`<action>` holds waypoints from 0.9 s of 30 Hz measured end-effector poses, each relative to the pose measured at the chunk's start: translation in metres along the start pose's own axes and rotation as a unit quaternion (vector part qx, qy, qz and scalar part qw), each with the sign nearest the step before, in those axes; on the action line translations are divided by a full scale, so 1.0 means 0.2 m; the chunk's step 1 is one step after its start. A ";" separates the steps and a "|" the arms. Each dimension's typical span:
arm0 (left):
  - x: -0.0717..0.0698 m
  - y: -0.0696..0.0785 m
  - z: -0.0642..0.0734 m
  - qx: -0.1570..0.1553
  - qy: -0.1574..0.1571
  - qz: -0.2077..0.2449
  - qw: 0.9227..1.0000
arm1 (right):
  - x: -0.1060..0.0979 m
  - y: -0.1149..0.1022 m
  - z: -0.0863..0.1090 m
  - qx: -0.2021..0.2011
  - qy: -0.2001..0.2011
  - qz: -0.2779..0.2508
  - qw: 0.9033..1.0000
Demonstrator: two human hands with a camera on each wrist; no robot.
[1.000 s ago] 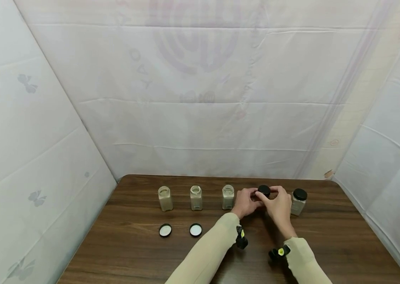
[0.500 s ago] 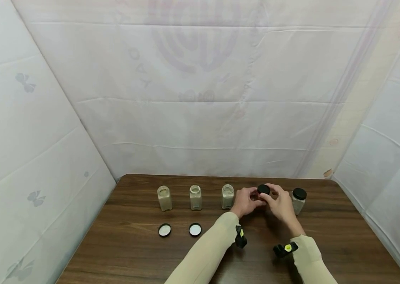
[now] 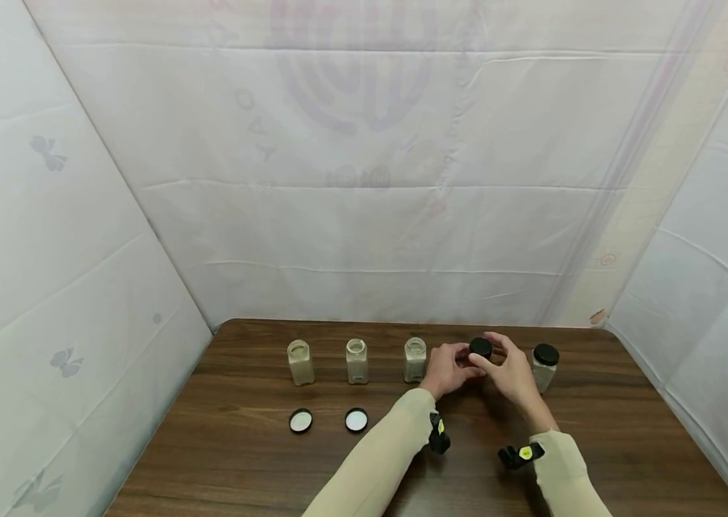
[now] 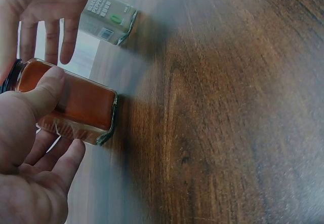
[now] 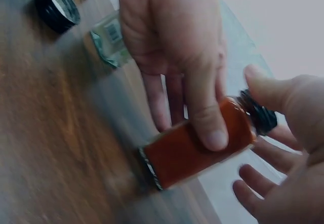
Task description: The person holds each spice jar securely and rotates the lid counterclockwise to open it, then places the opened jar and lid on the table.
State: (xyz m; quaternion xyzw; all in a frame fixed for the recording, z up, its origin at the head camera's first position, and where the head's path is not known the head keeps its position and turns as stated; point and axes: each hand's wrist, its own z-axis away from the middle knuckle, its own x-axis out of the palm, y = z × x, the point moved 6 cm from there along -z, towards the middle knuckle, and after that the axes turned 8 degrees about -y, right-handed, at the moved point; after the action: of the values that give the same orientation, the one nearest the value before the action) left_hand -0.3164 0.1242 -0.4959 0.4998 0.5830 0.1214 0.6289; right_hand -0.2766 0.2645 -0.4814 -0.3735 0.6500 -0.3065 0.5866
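My left hand (image 3: 444,370) grips a square glass spice jar (image 5: 195,148) filled with orange-red powder. In the left wrist view its thumb lies along one face of the jar (image 4: 81,97), fingers on the opposite side. My right hand (image 3: 514,372) pinches the jar's black lid (image 3: 480,348) between thumb and fingers. The lid (image 5: 259,113) sits at the jar's neck, and the other right fingers reach loosely past it. In the head view the hands hide most of the jar's body. Just right of them stands a jar with a black lid (image 3: 545,365).
Three lidless jars, the left (image 3: 301,365), middle (image 3: 357,362) and right one (image 3: 415,360), stand in a row along the brown wooden table (image 3: 235,459). Two upturned lids (image 3: 301,420) lie before them. A black pepper label shows on one jar (image 4: 109,19). White cloth walls (image 3: 338,215) surround the table.
Over the second, my right wrist and forearm have swung to the right while the fingers stay at the lid. My left hand keeps its hold on the jar, almost unmoved.
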 end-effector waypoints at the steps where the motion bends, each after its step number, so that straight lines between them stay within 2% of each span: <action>1: 0.00 0.00 0.00 -0.002 0.000 -0.003 1.000 | 0.00 0.00 0.00 0.007 0.014 -0.004 1.000; 6: 0.00 -0.01 0.00 -0.008 0.005 -0.012 1.000 | 0.02 0.02 0.00 0.038 0.074 -0.013 0.996; 11: 0.00 0.00 0.00 0.003 0.006 -0.008 1.000 | 0.02 0.02 0.00 0.045 0.086 -0.020 0.995; 15: 0.00 0.00 0.00 -0.001 0.005 -0.001 1.000 | 0.01 0.02 0.00 0.029 0.063 -0.026 0.997; 19: 0.00 0.01 0.00 -0.005 0.003 0.009 1.000 | 0.01 0.02 -0.02 0.000 0.017 -0.032 0.999; 23: 0.00 0.01 0.00 -0.003 -0.002 0.022 1.000 | 0.00 0.02 -0.03 -0.025 -0.031 -0.040 0.998; 27: 0.00 0.01 0.01 -0.001 -0.006 0.034 0.999 | 0.01 0.03 -0.03 -0.038 -0.059 -0.041 0.997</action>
State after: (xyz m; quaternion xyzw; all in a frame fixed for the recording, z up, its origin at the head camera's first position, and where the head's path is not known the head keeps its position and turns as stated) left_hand -0.3144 0.1233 -0.4951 0.5194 0.5619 0.1398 0.6285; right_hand -0.2837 0.2664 -0.4859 -0.4394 0.6098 -0.2826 0.5961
